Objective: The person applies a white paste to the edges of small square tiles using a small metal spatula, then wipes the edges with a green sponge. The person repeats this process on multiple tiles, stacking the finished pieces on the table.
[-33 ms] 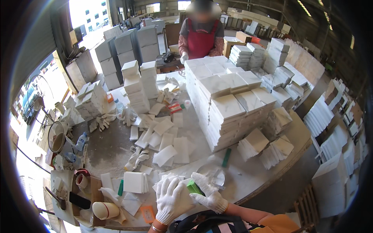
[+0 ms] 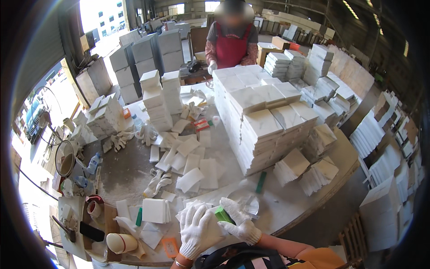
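Observation:
My left hand (image 2: 195,228), in a white knit glove, lies palm down with its fingers stretched out over a white tile (image 2: 218,235) that it mostly covers. Close on its right, my right hand (image 2: 243,223), gloved the same way, is closed round a small green block (image 2: 223,215). The block's left end shows; the glove hides the rest, and its contact with the tile cannot be made out. Just beyond my right hand is a clear round dish-like thing (image 2: 251,205). Left of my left hand stands a short stack of white tiles (image 2: 154,210), a green strip (image 2: 139,217) beside it.
A large block of stacked marble tiles (image 2: 264,116) fills the table's far middle. Loose tile pieces (image 2: 192,178) and a spare glove (image 2: 157,183) lie beyond my hands. At left is a cardboard box (image 2: 109,219) with a phone (image 2: 92,232). A person in a red apron (image 2: 230,42) stands across the table.
My right hand has shifted very slightly up and left with the green block. My left hand stays in place.

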`<state>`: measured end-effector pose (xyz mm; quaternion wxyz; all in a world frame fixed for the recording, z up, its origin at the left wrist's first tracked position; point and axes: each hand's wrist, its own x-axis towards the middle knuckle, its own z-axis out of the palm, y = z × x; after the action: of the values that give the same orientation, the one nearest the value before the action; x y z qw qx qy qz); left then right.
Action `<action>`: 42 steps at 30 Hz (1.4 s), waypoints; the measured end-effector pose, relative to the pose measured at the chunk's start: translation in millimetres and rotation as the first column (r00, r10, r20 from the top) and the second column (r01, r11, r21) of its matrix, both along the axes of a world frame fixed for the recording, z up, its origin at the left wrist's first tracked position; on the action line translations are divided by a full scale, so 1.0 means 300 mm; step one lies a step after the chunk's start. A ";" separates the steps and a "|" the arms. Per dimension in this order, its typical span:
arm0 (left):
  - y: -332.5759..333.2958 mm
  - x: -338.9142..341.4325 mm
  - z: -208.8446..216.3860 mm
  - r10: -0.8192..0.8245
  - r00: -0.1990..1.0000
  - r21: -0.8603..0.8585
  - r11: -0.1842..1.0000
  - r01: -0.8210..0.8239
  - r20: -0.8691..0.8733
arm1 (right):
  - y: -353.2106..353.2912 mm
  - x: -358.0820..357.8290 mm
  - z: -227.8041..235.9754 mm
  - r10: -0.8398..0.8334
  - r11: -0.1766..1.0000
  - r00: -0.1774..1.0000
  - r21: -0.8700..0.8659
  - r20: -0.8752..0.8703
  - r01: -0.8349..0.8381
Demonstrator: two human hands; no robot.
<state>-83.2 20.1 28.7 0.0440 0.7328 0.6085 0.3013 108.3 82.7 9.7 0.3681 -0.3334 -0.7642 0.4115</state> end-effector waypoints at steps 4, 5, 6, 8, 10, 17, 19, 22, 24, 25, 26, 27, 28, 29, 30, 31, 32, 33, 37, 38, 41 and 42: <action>0.001 -0.001 0.033 -0.014 1.000 -0.007 1.000 0.014 -0.018 | 0.108 -0.038 -0.051 -0.070 0.989 0.994 -0.134 -0.084 0.058; 0.002 -0.001 0.035 -0.018 1.000 -0.005 1.000 0.018 -0.017 | 0.107 -0.037 -0.064 -0.082 0.987 0.993 -0.149 -0.091 0.068; -0.003 -0.002 0.030 -0.012 1.000 -0.004 1.000 0.012 -0.019 | 0.109 -0.042 -0.073 -0.085 0.984 0.991 -0.166 -0.101 0.068; -0.008 0.001 0.026 -0.002 1.000 0.000 1.000 0.002 -0.011 | 0.054 -0.027 -0.009 -0.033 0.996 0.998 -0.085 -0.049 0.029; 0.016 0.019 0.045 -0.022 1.000 0.029 0.999 0.022 0.016 | 0.003 0.004 0.038 0.019 0.999 0.999 0.048 0.036 -0.021; 0.008 0.009 0.026 -0.024 1.000 0.015 1.000 0.024 -0.014 | 0.107 -0.025 -0.015 -0.045 0.996 0.998 -0.073 -0.048 0.041; -0.012 -0.010 0.033 0.010 0.999 -0.009 1.000 -0.011 -0.041 | 0.106 -0.048 -0.011 -0.049 0.995 0.998 -0.086 -0.033 0.046; -0.002 -0.008 0.046 -0.024 1.000 -0.020 1.000 0.024 0.001 | 0.011 -0.005 0.064 -0.024 0.993 1.000 -0.114 0.019 0.026; 0.002 -0.006 0.029 -0.025 0.999 -0.003 1.000 0.025 0.025 | -0.016 0.024 0.055 0.010 0.987 0.993 0.157 0.121 -0.029; 0.003 -0.009 0.021 -0.037 0.999 0.011 0.999 0.037 0.038 | -0.014 0.024 0.042 0.010 0.986 0.995 0.166 0.095 -0.026; 0.000 -0.014 0.016 -0.019 1.000 0.020 1.000 0.019 0.025 | 0.004 0.008 0.034 0.012 0.996 0.999 0.091 0.046 -0.016; 0.001 -0.011 0.013 -0.017 1.000 0.030 0.999 0.017 0.012 | 0.024 -0.004 0.017 -0.006 1.000 1.000 0.015 0.000 0.006; -0.002 -0.006 0.011 -0.022 1.000 0.038 0.999 0.022 0.004 | 0.044 -0.009 -0.005 -0.034 0.997 0.999 -0.066 -0.039 0.031; -0.008 -0.004 0.012 -0.011 1.000 0.043 0.999 0.010 0.006 | 0.076 -0.021 -0.039 -0.068 0.978 0.990 -0.203 -0.120 0.043; -0.008 -0.005 0.014 -0.005 1.000 0.050 0.999 0.005 0.007 | 0.098 -0.034 -0.026 -0.087 0.922 0.979 -0.386 -0.185 0.009; -0.009 -0.006 0.017 -0.004 1.000 0.056 0.998 0.003 0.009 | 0.098 -0.041 -0.014 -0.093 0.925 0.976 -0.379 -0.198 0.012; -0.009 -0.007 0.020 -0.004 1.000 0.062 0.998 0.003 0.011 | 0.089 -0.045 -0.001 -0.101 0.928 0.972 -0.371 -0.211 0.016; -0.011 -0.011 0.022 -0.006 1.000 0.053 0.999 0.005 0.011 | 0.070 -0.040 0.010 -0.066 0.967 0.986 -0.255 -0.156 0.025; 0.001 -0.010 0.028 -0.015 1.000 0.034 0.999 0.015 0.016 | 0.003 -0.002 0.051 0.034 0.985 0.996 0.166 0.081 -0.047; 0.005 -0.008 0.028 -0.018 1.000 0.035 0.999 0.018 0.018 | -0.001 0.000 0.055 0.053 0.964 0.989 0.251 0.141 -0.087; 0.015 -0.006 0.045 -0.049 0.999 0.038 0.998 0.049 -0.005 | 0.095 -0.028 -0.009 -0.035 0.999 0.999 0.016 -0.006 0.035; 0.017 -0.006 0.055 -0.046 0.999 0.034 0.998 0.046 -0.006 | 0.123 -0.032 -0.025 -0.074 0.994 0.994 -0.090 -0.079 0.067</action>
<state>-84.9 25.4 45.2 0.0365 0.7481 0.5864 0.3086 98.7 119.7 2.4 0.3986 -0.3588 -0.7174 0.4446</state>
